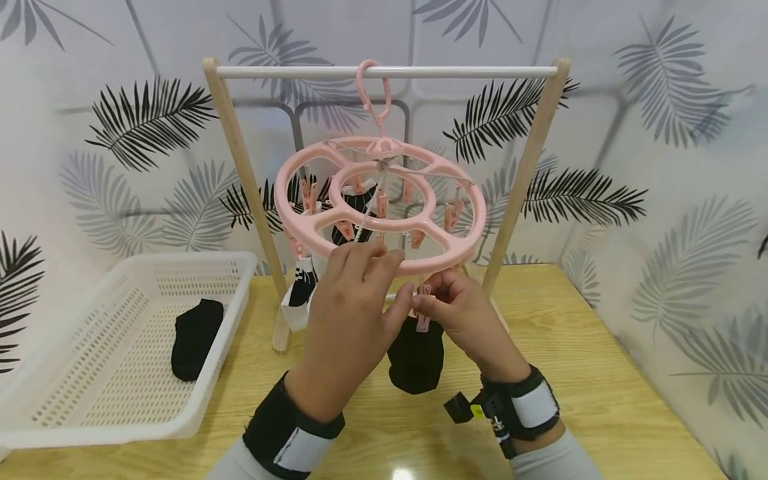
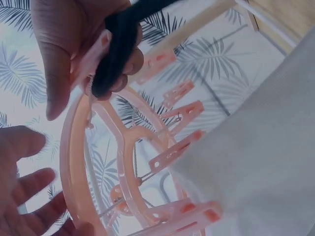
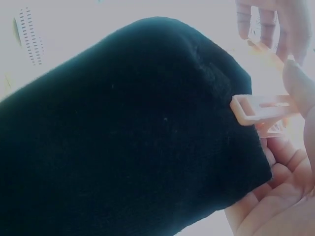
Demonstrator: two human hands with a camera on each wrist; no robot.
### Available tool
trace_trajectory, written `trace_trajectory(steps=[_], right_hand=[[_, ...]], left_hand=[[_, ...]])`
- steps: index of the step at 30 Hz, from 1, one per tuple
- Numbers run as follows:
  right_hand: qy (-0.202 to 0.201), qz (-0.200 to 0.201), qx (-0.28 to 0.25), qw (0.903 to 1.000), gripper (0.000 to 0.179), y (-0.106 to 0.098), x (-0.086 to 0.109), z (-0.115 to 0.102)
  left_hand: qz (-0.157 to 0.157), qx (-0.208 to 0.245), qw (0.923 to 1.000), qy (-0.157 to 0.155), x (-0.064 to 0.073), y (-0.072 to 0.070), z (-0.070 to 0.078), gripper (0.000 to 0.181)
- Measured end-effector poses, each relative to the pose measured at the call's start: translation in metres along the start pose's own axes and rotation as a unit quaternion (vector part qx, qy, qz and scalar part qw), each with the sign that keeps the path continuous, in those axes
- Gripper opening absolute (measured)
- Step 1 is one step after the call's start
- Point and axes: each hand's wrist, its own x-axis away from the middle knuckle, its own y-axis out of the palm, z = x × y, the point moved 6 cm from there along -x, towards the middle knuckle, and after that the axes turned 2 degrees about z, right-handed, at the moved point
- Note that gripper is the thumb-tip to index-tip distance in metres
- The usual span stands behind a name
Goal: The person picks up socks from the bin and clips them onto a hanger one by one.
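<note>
My right hand (image 1: 465, 313) pinches a pink clothespin (image 1: 423, 310) between thumb and fingers, just under the front rim of a round pink drying hanger (image 1: 288, 210). The clothespin's jaws bite the top edge of a black sock (image 1: 416, 360), which hangs below. In the right wrist view, fingers of that hand lie behind the sock (image 3: 123, 123). My left hand (image 1: 354, 300) is at the rim's front with fingers loosely spread. In the left wrist view the left hand (image 2: 24, 182) holds nothing, its fingertips close beside the rim.
The hanger hooks over the white bar (image 1: 456, 72) of a wooden-legged rack. Several pink clothespins dangle from it, with black-and-white socks (image 1: 304, 283) on its left and back. A white basket (image 1: 240, 293) at left contains another black sock (image 1: 197, 340). All stand on a wooden table (image 1: 576, 373).
</note>
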Motion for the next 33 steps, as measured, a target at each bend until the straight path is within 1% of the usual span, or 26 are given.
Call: trace_trajectory(steps=[2,4,6,9,11,14,19,23,24,29,33], right_hand=[[-0.003,-0.004,0.009,0.9999,0.023,0.001,0.0,-0.001],[-0.006,-0.006,0.014,0.9999,0.022,0.001,-0.001,-0.001],[-0.004,-0.002,0.021,0.9998,0.022,0.001,-0.001,-0.001],[-0.004,-0.003,0.018,0.9998,0.024,0.002,-0.001,-0.001],[-0.005,-0.011,0.009,0.9999,0.025,0.004,-0.001,-0.002],[-0.011,-0.022,-0.003,0.9997,0.025,0.007,-0.001,-0.002],[-0.014,-0.03,-0.011,0.9994,0.024,0.01,-0.002,0.0],[-0.013,-0.033,-0.005,0.9994,0.023,0.012,-0.002,0.0],[-0.011,-0.032,-0.001,0.9994,0.022,0.013,-0.001,-0.003],[-0.001,-0.025,0.017,0.9995,0.023,0.015,-0.002,-0.002],[0.005,-0.028,0.008,0.9996,0.023,0.016,-0.003,0.004]], left_hand=[[-0.012,-0.024,0.9996,-0.009,0.0,0.002,-0.003,0.032],[-0.018,-0.031,0.9992,-0.015,0.0,0.003,-0.005,0.031],[-0.023,-0.03,0.9991,-0.02,0.001,0.004,-0.008,0.029],[-0.034,-0.023,0.9986,-0.033,0.001,0.005,-0.012,0.03],[-0.042,-0.019,0.998,-0.044,0.002,0.005,-0.014,0.032],[-0.045,-0.015,0.9974,-0.055,0.002,0.005,-0.017,0.032],[-0.042,-0.014,0.9972,-0.059,0.001,0.003,-0.021,0.026],[-0.043,-0.016,0.997,-0.063,-0.001,-0.001,-0.026,0.026],[-0.045,-0.017,0.9968,-0.064,-0.002,-0.002,-0.027,0.026],[-0.066,-0.018,0.9955,-0.065,-0.004,-0.004,-0.03,0.027],[-0.076,-0.019,0.9949,-0.062,-0.005,-0.006,-0.031,0.028]])
